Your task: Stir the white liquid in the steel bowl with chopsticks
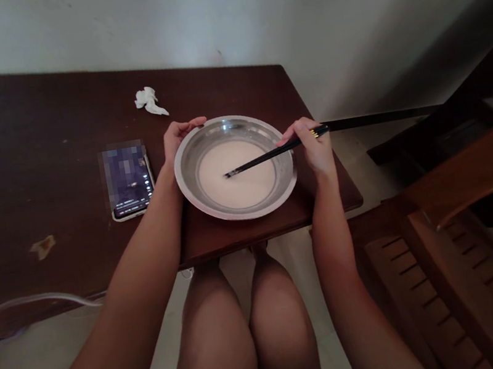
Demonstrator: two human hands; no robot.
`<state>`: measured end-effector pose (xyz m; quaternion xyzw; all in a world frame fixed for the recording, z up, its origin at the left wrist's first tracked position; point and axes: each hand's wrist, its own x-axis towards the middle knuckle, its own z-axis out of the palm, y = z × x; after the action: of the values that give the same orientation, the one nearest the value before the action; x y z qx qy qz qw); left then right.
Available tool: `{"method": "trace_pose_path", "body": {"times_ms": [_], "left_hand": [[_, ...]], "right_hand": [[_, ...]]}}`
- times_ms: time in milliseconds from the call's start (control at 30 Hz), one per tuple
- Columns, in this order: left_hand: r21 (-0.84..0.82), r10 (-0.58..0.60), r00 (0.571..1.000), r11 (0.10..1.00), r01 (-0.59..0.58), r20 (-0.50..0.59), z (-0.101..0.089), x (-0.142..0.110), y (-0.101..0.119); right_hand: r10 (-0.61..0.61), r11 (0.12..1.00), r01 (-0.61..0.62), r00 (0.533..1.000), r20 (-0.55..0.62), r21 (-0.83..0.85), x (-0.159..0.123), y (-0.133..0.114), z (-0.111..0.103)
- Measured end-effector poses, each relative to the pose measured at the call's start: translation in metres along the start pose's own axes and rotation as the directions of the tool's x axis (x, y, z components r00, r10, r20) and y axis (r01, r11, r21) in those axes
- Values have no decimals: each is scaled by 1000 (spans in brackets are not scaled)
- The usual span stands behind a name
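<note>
A shallow steel bowl (190, 184) sits near the front right corner of a dark wooden table (27, 157). It holds a pale, creamy liquid (236, 177). My left hand (177, 138) grips the bowl's far left rim, fingers curled over the edge. My right hand (310, 146) is closed on a pair of black chopsticks (265, 158) at the bowl's right side. The chopstick tips rest in the liquid near the bowl's middle.
A phone (130, 181) with a lit screen lies just left of the bowl. A crumpled white tissue (148, 100) lies farther back. A white cable (35, 300) runs along the table's front edge. Wooden furniture (459, 225) stands to the right. A white wall is behind.
</note>
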<state>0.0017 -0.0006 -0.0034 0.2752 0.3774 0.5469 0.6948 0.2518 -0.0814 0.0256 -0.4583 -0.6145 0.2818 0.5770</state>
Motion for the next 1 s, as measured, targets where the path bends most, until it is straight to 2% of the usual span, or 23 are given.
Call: {"method": "trace_pose_path", "body": {"times_ms": [67,200,400,600,800,1000], "left_hand": [[-5,6,1000,1000,-6,-8,1,0,0],[-29,-17,1000,999,16,-14,1,0,1],[-96,-59,998,994,59,4,3,-1,2],[-86,-70,997,994,71,13,3,-1,3],[-124,-95,993,987,103,70,1,0,3],[-110,-71,997,991,74,27,2,0,3]], "right_hand": [[-11,1000,11,1000,-9,-3,0,0,0],[7,1000,-5,993,-120,13,2,2,-2],[-5,1000,5,1000,-10,17,0,0,2],[10,1000,-7,989,-149,22,2,2,-1],[19,1000,-19,1000,0,5,-1,-1,3],[7,1000,-7,989,-146,-2,1,1,-2]]}}
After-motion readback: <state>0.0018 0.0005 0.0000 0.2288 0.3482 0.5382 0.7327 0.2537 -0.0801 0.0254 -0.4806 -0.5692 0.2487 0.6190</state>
